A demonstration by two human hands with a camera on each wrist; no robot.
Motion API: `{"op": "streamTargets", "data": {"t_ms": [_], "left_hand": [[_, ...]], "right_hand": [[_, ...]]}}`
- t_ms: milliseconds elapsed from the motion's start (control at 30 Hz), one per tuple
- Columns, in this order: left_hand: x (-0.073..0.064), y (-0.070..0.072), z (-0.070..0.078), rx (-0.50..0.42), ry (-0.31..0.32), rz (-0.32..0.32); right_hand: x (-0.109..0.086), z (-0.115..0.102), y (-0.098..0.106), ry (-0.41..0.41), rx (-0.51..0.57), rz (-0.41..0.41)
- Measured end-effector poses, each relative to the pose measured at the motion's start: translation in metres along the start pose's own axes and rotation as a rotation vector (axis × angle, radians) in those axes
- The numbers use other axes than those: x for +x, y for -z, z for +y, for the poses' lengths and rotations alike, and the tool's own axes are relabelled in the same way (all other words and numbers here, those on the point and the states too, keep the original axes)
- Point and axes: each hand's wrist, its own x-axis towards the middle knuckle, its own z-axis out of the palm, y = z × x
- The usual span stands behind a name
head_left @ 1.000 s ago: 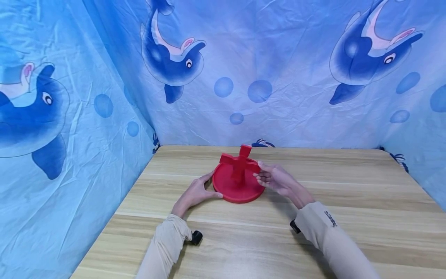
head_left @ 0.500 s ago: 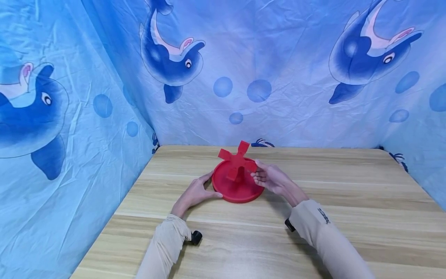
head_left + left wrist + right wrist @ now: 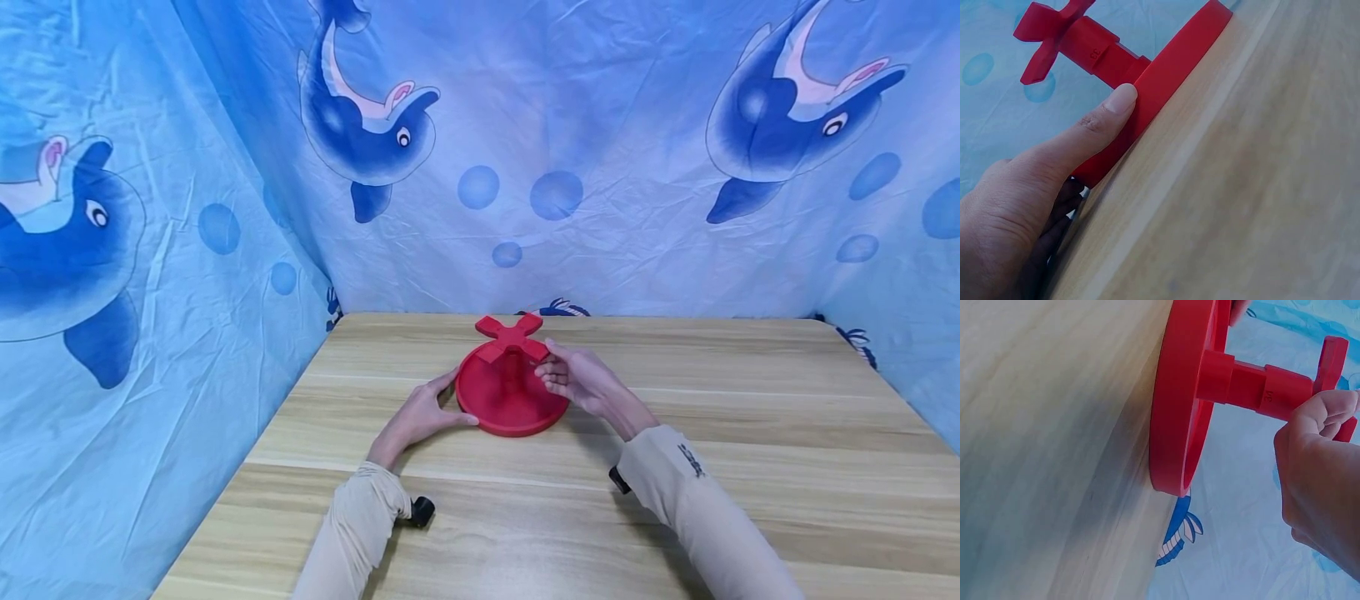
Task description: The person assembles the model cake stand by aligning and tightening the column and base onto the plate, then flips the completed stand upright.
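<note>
A round red base (image 3: 513,431) with a raised rim sits on the table. From its centre rises a stepped red post (image 3: 1249,385). A red four-armed cross piece (image 3: 512,337) lies roughly level at the top of the post. My left hand (image 3: 422,419) holds the base's left rim, thumb at the front and fingers round behind; its fingers are partly hidden in the left wrist view. With thumb and fingers, my right hand (image 3: 587,382) pinches the cross's near right arm, above the base's right side.
The wood-grain table (image 3: 525,517) reaches back to a blue curtain (image 3: 570,100) printed with dolphins and bubbles. Another stretch of curtain runs along the table's left side. Dark cameras hang at both wrists, below the sleeves.
The cross piece has tipped from standing tilted to lying roughly level over the post. My right hand has shifted slightly left with it. The left hand and base have stayed put.
</note>
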Motion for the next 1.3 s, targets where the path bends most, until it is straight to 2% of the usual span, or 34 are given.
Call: {"op": "streamTargets", "data": {"t_ms": [133,267,467,600,733,1067,1300], "left_hand": [[0.000,0.000,0.000,-0.001,-0.002,0.002],[0.000,0.000,0.000,0.003,-0.004,0.002],[-0.001,0.000,0.001,0.004,0.000,-0.001],[-0.001,0.001,0.002,-0.001,0.000,-0.002],[-0.001,0.001,0.002,0.003,-0.003,-0.002],[0.000,0.000,0.002,-0.010,-0.002,-0.002],[0.000,-0.001,0.002,0.007,0.000,-0.001]], "right_hand": [[-0.001,0.001,-0.001,0.036,-0.090,0.019],[-0.005,0.007,-0.001,0.110,-0.257,0.058],[-0.010,0.018,-0.005,0.362,-0.543,0.158],[-0.011,0.023,-0.009,0.510,-0.656,0.197],[-0.013,0.025,-0.012,0.569,-0.699,0.213],[-0.016,0.028,-0.014,0.589,-0.725,0.239],[-0.016,0.034,-0.018,0.674,-0.773,0.220]]}}
